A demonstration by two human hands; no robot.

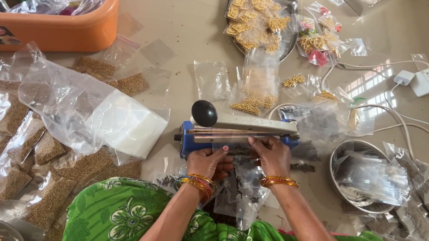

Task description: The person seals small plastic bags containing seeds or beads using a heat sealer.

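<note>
The fingers of the left hand (211,161) and the right hand (273,155) pinch a thin clear plastic pouch (241,187), holding its top edge under the bar of the blue heat sealer (238,132) in the middle of the frame. Its arm is up, so this pouch seems not sealed yet. Many filled brown seed packets (10,165) lie at lower left. A round steel bowl (364,176) at right holds more pouches, shiny and crinkled.
</note>
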